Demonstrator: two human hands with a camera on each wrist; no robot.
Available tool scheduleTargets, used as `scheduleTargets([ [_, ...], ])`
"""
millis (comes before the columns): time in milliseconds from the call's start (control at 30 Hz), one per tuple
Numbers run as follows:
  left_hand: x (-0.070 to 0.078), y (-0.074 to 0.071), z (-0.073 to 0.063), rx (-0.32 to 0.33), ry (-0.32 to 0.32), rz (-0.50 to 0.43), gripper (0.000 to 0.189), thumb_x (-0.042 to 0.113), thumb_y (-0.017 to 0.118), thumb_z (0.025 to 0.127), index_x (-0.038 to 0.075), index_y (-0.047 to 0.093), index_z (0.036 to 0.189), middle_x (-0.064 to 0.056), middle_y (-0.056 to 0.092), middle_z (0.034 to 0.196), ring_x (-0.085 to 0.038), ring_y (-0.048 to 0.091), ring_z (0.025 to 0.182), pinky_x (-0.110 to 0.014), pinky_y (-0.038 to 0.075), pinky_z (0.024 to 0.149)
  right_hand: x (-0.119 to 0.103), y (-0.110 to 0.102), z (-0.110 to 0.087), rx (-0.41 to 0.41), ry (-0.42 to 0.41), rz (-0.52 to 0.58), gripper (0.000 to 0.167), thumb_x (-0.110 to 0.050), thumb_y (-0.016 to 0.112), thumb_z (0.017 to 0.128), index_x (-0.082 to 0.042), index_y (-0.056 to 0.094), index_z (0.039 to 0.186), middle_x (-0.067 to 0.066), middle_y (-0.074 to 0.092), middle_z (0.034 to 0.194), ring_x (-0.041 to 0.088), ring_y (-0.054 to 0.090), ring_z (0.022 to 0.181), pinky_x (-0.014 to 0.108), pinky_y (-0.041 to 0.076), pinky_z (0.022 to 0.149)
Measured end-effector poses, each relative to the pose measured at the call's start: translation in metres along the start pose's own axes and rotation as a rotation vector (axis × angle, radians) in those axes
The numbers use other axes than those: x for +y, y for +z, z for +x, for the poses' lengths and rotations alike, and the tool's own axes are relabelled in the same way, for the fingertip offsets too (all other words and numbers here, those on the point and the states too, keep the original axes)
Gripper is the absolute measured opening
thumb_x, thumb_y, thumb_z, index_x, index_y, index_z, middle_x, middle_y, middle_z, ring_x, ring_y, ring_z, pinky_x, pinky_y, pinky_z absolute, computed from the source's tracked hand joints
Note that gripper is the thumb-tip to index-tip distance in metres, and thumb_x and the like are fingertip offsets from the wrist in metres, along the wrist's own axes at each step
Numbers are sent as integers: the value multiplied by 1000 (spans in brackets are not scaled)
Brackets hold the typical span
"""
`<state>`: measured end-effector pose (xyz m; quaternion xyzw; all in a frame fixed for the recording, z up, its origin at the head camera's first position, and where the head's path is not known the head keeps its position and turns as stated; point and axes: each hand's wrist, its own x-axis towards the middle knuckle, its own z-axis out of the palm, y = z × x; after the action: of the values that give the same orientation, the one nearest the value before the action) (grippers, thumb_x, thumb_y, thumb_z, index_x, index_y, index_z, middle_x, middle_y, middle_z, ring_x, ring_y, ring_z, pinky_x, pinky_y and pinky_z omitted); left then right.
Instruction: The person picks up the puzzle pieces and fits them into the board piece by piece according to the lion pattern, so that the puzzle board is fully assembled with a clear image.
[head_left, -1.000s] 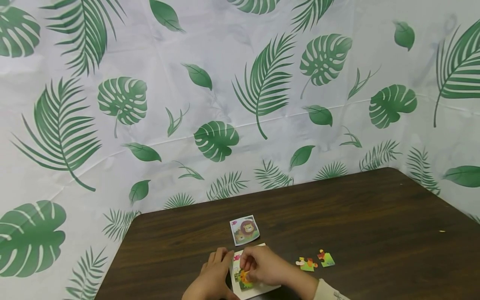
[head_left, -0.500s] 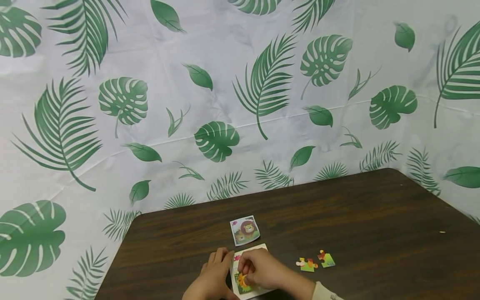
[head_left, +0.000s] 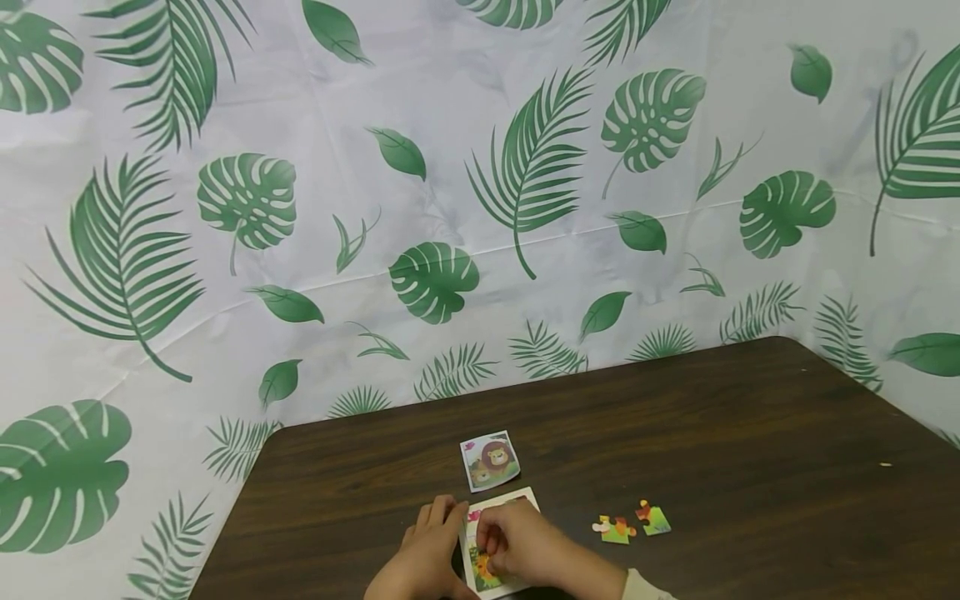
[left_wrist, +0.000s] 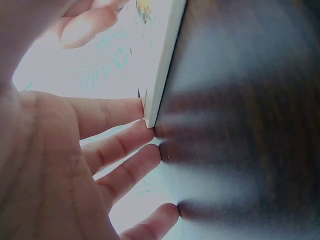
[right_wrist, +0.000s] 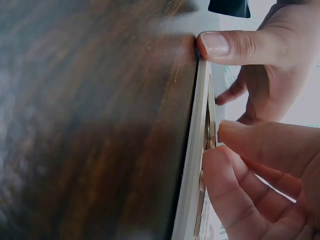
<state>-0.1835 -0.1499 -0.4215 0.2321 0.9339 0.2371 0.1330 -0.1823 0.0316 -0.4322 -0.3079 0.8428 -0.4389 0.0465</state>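
A white-rimmed puzzle board (head_left: 532,497) lies on the table with lion-picture pieces set in it. My left hand (head_left: 426,552) rests along its left side; in the left wrist view, the index fingertip meets the board's corner and other fingertips touch the table. The left thumb (right_wrist: 240,47) presses at the near corner in the right wrist view. Over the board, my right hand (head_left: 521,537) pinches a puzzle piece (right_wrist: 212,142) between thumb and index finger, right at the board's surface. That hand hides much of the board. An orange and green piece (head_left: 483,573) shows below its fingertips.
A small lion picture card (head_left: 489,461) lies just beyond the board. To the right are two loose spots of puzzle pieces, one orange and green (head_left: 617,531) and one green and red (head_left: 656,521). A leaf-patterned cloth (head_left: 435,333) hangs behind the dark wooden table (head_left: 712,433).
My right hand has shifted slightly left over the board, with its fingertips still at the surface. The left hand and the loose pieces have stayed in place.
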Motion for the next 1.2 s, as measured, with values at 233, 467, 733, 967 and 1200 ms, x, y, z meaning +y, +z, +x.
scheduleTargets([
  [233, 0, 0, 0, -5, 1, -3, 105, 39, 87, 56, -4, 37, 138, -16, 33, 130, -39, 30, 118, -62, 32, 85, -2, 0, -1, -17, 17, -1, 31, 14, 71, 57, -11, 57, 70, -10, 49, 60, -3, 44, 54, 17, 40, 50],
  [467, 0, -1, 0, -13, -5, -19, 105, 38, 87, 56, -4, 36, 138, -18, 31, 132, -41, 29, 119, -63, 31, 86, -3, 0, 0, -34, 30, 1, 32, 16, 72, 55, -10, 57, 69, -9, 50, 60, -2, 45, 54, 17, 42, 51],
  [733, 0, 0, 0, 6, 18, 8, 105, 38, 87, 54, -4, 37, 137, -17, 33, 129, -40, 31, 117, -63, 33, 83, -5, 1, 2, -46, 32, -107, 28, 12, 74, 55, -11, 61, 64, -11, 50, 58, -3, 44, 54, 16, 41, 52],
  [967, 0, -1, 0, 4, 22, 3, 106, 38, 87, 55, -4, 37, 137, -17, 33, 129, -40, 31, 117, -63, 33, 83, -9, 2, 3, -43, 6, -227, 25, 8, 75, 55, -13, 63, 61, -14, 49, 55, -5, 41, 52, 13, 38, 50],
  [1200, -1, -1, 0, -15, 4, -26, 105, 36, 87, 55, -4, 36, 138, -18, 31, 131, -41, 29, 119, -64, 30, 85, -13, 2, 5, -42, 43, -299, 25, 5, 77, 54, -15, 63, 57, -15, 44, 50, -5, 38, 48, 13, 34, 47],
])
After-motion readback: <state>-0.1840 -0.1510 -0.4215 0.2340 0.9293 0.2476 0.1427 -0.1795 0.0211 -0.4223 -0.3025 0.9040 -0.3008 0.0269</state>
